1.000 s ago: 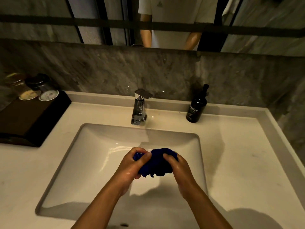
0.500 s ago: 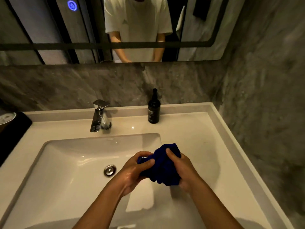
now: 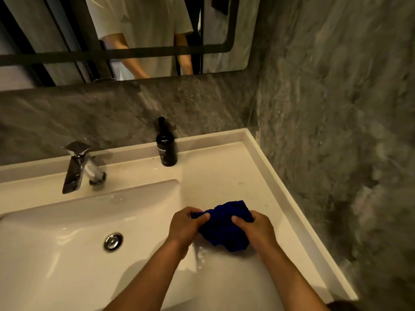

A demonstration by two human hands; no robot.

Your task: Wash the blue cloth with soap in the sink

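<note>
Cloth bunched in both hands at the right edge of the sink, wringing or scrubbing stage.

The left hand point(image 3: 185, 225) and right hand point(image 3: 258, 228) each had fingers curled tight on the blue cloth point(image 3: 224, 227), which was held over the counter point(image 3: 224, 182) just right of the sink point(image 3: 67, 254), not over the basin. No water ran from the tap point(image 3: 78, 167); drips lay beneath the cloth. The soap bottle point(image 3: 166, 149) stood untouched behind. Recommended: shift left over the basin, then rub fold against fold with firm, short strokes.
</note>
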